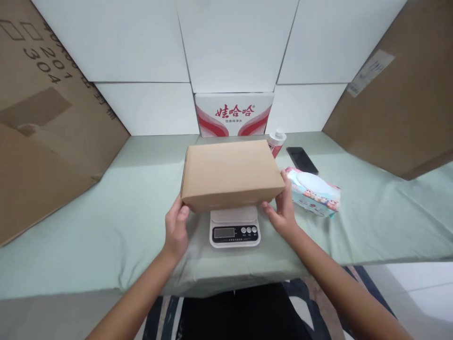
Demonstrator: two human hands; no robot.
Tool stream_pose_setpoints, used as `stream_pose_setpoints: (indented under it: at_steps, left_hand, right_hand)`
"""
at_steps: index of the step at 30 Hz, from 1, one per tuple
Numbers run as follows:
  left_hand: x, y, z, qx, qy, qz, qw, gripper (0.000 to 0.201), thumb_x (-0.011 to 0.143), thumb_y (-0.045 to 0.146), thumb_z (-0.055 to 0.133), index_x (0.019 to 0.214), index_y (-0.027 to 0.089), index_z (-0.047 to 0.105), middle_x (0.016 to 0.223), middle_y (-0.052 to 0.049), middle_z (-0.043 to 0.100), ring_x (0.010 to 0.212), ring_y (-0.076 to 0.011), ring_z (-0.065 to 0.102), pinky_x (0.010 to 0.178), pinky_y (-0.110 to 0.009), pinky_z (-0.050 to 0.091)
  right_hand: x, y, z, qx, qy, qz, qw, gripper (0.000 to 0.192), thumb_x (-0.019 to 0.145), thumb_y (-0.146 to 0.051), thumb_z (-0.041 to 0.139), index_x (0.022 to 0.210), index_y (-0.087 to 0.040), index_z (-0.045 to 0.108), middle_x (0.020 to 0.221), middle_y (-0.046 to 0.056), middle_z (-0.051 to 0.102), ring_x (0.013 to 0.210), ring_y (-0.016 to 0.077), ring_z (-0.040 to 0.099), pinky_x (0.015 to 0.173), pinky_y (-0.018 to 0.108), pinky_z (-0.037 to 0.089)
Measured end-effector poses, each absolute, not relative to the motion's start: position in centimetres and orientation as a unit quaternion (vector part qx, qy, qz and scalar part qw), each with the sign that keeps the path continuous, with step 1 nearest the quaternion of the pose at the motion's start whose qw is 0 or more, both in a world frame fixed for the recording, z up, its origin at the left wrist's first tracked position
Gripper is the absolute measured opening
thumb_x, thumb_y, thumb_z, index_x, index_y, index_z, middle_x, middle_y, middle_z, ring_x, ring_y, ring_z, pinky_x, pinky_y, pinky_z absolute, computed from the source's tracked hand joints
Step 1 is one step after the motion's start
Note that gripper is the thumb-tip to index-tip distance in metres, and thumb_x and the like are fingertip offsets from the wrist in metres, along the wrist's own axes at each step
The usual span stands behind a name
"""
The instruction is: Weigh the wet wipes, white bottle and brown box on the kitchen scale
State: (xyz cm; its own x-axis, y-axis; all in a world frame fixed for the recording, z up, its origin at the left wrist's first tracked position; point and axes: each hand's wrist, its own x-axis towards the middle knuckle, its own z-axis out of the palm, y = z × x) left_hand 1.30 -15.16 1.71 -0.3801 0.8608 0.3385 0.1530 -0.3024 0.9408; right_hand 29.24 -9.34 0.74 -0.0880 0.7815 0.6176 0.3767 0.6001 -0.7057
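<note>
Between my two hands is a closed brown cardboard box [231, 172], over a white kitchen scale [235, 231]. My left hand [176, 229] grips the box's near left corner, thumb at the front and fingers partly hidden along the side. At the near right corner, my right hand [283, 210] has its thumb on the front and its fingers up the right side. The scale's display and buttons show in front of the box, while its plate is mostly covered. I cannot tell whether the box rests on the plate or is held just above it.
Right of the box lie a pack of wipes [313, 191] and a black phone [302, 159]. A white-capped bottle [276, 141] stands behind its right corner. A red-and-white carton [233, 113] is against the wall. Large cardboard sheets [53, 141] flank the green cloth [141, 198].
</note>
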Motion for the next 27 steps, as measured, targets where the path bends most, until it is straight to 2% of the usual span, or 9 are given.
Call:
stream_pose_setpoints:
  at_steps: [5,12,20,27]
  left_hand:
    - [1.6,-16.1,1.6,0.496,0.519,0.629,0.298,0.06,0.095,0.061,0.053,0.132,0.016,0.068,0.128,-0.012,0.073,0.129,-0.0327,0.062,0.106,-0.041,0.052]
    - [1.7,-16.6,2.4,0.506,0.513,0.629,0.293,0.057,0.096,0.057,0.056,0.136,0.018,0.068,0.135,-0.012,0.071,0.133,-0.0322,0.061,0.116,-0.044,0.048]
    - [1.5,-16.7,1.7,0.484,0.518,0.638,0.3,0.055,0.095,0.057,0.058,0.133,0.019,0.069,0.134,-0.012,0.072,0.134,-0.0329,0.062,0.116,-0.046,0.05]
    - [1.4,-16.7,1.5,0.486,0.509,0.638,0.312,0.054,0.096,0.054,0.057,0.135,0.018,0.068,0.138,-0.012,0.07,0.135,-0.0316,0.062,0.116,-0.044,0.05]
  right_hand:
    - [29.4,-9.8,-0.3,-0.419,-0.696,0.189,0.551,0.086,0.091,-0.057,0.065,0.164,-0.033,0.026,0.157,0.014,0.044,0.145,0.0363,0.048,0.116,0.058,0.048]
    - [29.3,-9.7,-0.3,-0.395,-0.697,0.173,0.574,0.078,0.093,-0.047,0.065,0.161,-0.034,0.03,0.152,0.013,0.048,0.141,0.0346,0.051,0.113,0.057,0.049]
    - [29.5,-9.7,-0.1,-0.399,-0.694,0.138,0.583,0.073,0.092,-0.049,0.064,0.158,-0.033,0.037,0.148,0.013,0.051,0.141,0.0369,0.051,0.111,0.059,0.049]
    - [29.4,-9.7,0.1,-0.398,-0.695,0.135,0.583,0.073,0.093,-0.048,0.063,0.159,-0.031,0.037,0.15,0.014,0.052,0.142,0.0368,0.052,0.113,0.058,0.048]
